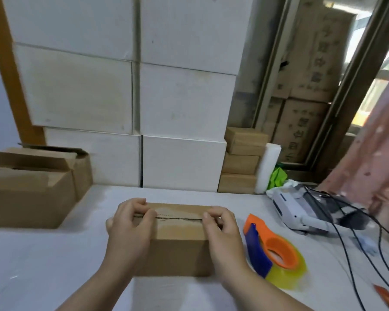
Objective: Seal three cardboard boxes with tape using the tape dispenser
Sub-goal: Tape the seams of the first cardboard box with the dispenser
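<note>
1. Both bare forearms reached in from the bottom edge, nearest the camera, to a small cardboard box [177,241] standing on the white table [43,265] in front of the person.
2. The left hand [128,223] gripped the box's left end, its fingers curled over the far top flap and its thumb lying at the seam.
3. The right hand [220,230] gripped the right end the same way, fingers hooked over the top and thumb near the seam.
4. The box's top flaps were folded down and met along a dark line running between the two hands.
5. The tape dispenser [272,245], orange and blue with a yellowish clear roll, lay on the table just right of the box, near the right hand but apart from it.
6. Two open brown boxes [27,194] stood at the table's left side with their flaps up.
7. White cartons [184,97] were stacked behind the table, with a pile of small closed brown boxes [240,162] and an upright white roll [268,167] at their right.
8. A white device [301,209] sat at the far right of the table, with black cables [357,254] trailing toward the camera and a pink cloth [380,142] hanging beyond it.
</note>
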{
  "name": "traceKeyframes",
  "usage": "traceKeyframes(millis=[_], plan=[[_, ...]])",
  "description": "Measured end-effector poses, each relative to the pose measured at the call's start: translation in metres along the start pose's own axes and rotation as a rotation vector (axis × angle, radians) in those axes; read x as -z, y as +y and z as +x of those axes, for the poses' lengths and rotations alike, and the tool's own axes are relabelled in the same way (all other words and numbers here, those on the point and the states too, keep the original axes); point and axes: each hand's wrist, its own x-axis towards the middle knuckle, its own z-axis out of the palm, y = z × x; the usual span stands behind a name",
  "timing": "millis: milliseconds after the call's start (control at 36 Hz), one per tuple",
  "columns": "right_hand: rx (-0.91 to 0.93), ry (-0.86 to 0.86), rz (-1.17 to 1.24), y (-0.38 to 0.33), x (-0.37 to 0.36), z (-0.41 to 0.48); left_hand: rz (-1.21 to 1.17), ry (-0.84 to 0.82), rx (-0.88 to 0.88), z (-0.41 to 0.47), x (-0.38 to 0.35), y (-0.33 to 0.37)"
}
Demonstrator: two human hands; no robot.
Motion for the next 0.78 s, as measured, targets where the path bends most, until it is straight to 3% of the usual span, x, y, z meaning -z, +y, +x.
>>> traceKeyframes(millis=[167, 333, 583, 722, 778], plan=[[0.000, -0.004, 0.040, 0.004, -0.001, 0.001, -0.139, -0.032, 0.043, -0.001, 0.003, 0.000], [-0.020, -0.059, 0.078, 0.005, -0.005, 0.005, -0.133, -0.025, 0.071, 0.000, 0.004, 0.005], [-0.028, 0.024, 0.146, 0.011, -0.012, 0.009, -0.122, 0.001, 0.074, 0.001, 0.000, 0.007], [-0.031, -0.122, 0.070, 0.008, 0.004, 0.010, -0.098, 0.007, 0.092, 0.003, 0.000, 0.006], [0.054, -0.092, -0.040, 0.007, 0.028, 0.012, -0.093, 0.002, 0.093, 0.004, -0.001, 0.006]])
